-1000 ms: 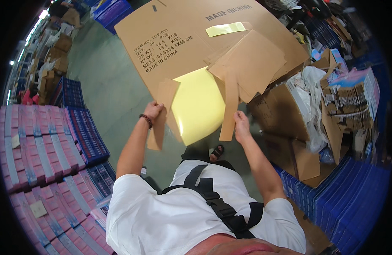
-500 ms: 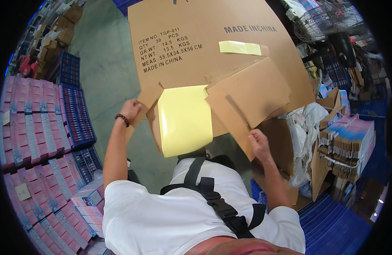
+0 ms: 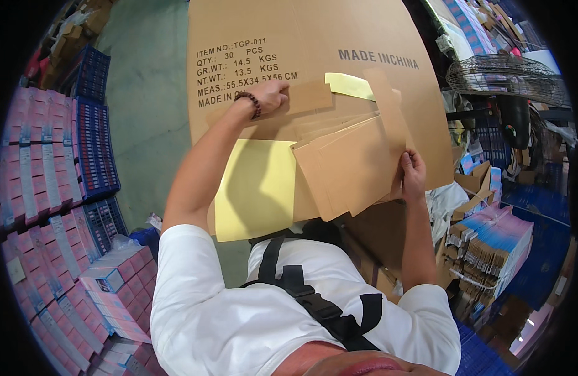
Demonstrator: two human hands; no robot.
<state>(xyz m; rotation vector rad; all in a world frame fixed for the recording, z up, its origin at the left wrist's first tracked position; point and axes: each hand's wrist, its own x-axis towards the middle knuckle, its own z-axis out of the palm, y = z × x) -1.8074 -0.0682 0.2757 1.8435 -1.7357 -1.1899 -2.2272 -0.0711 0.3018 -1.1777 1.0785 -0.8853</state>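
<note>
Left hand (image 3: 273, 97) over the large carton (image 3: 283, 22), far of the yellow sheet; grip closed, holding a crosswise brown strip (image 3: 314, 98). Right hand (image 3: 413, 172) at near right; grip narrow, pinching a long cardboard strip (image 3: 386, 109) pointing far. Yellow sheet (image 3: 257, 188) on carton's near left, overhanging near edge. Loose cardboard sheets (image 3: 345, 163) right of it. Yellow strip (image 3: 350, 86) far of those. Wire cage (image 3: 508, 78) far right, off carton.

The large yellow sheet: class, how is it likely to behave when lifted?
The large yellow sheet is probably light and floppy, since it looks thin. It may slide easily, as its surface appears smooth. Its near edge, seeming to jut past the big printed cardboard, could droop.
</note>
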